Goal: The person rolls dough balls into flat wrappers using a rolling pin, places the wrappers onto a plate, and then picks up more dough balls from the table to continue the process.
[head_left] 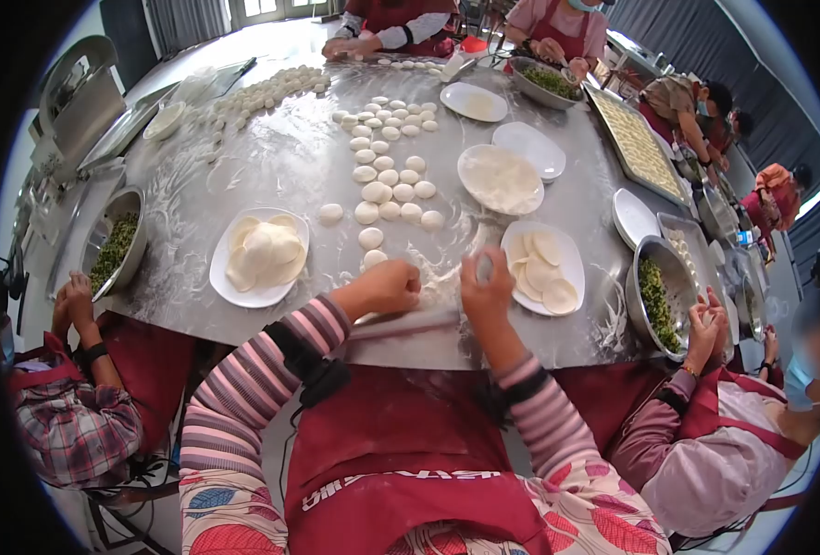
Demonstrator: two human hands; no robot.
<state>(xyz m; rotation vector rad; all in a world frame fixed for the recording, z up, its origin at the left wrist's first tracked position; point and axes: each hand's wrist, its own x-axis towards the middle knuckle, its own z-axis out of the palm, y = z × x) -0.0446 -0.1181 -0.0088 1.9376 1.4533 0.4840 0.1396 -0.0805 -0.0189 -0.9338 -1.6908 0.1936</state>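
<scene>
My left hand [390, 289] is closed in a fist just above the table's near edge, and what it may hold is hidden. To its right, my right hand [490, 289] is raised with curled fingers, slightly blurred, and a gap shows between thumb and fingers. Below both hands a blurred rolling pin [405, 324] lies along the table edge. Scattered flour [438, 273] whitens the metal between them. Beyond my left hand sit round dough pieces [370, 238] in a long group. A white plate [572, 264] of flat dough wrappers [541, 268] stands beside my right hand.
Another plate [220, 282] of stacked wrappers [267, 252] is at left. A bowl of flour [501, 178] stands ahead. Bowls of green filling [114, 250] [652, 296] are at both sides, where co-workers' hands [75, 301] [706, 324] reach in. A filled tray [637, 139] lies far right.
</scene>
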